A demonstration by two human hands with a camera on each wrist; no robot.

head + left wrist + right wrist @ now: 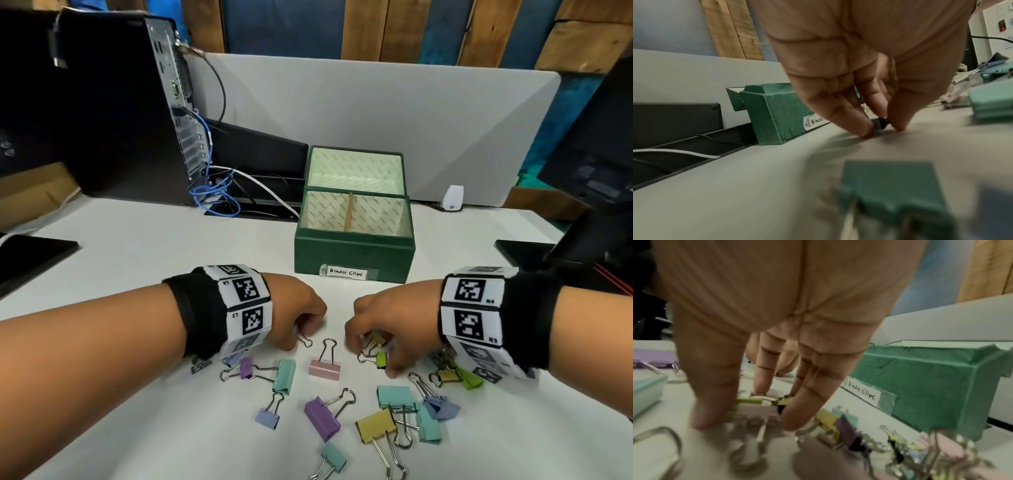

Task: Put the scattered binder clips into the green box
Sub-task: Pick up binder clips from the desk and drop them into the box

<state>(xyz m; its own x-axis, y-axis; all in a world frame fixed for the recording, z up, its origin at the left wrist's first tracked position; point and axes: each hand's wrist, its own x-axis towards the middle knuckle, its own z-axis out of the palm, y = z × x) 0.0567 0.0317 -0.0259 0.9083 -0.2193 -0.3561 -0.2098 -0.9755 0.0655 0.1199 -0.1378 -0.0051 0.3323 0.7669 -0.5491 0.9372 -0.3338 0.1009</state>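
Both hands were down on the white table (137, 240) just in front of the green box (354, 255): the left hand (294, 313) pinched one small clip (304, 340) between thumb and fingertips, and the right hand (387, 325) curled its fingers round two small clips, one lime (381, 359) and one yellow (376, 338). About fourteen more binder clips lay scattered nearer the person, among them one pink clip (324, 367) standing between the hands. The box, labelled "Binder Clips", showed two compartments with no clips visible inside.

- A handwritten label (346, 272) on the near wall of the green box (352, 253) reads "Binder Clips".
- My left wristband (245, 308) tags read L3, L4.
- My right wristband (471, 308) tags read R3, R4.
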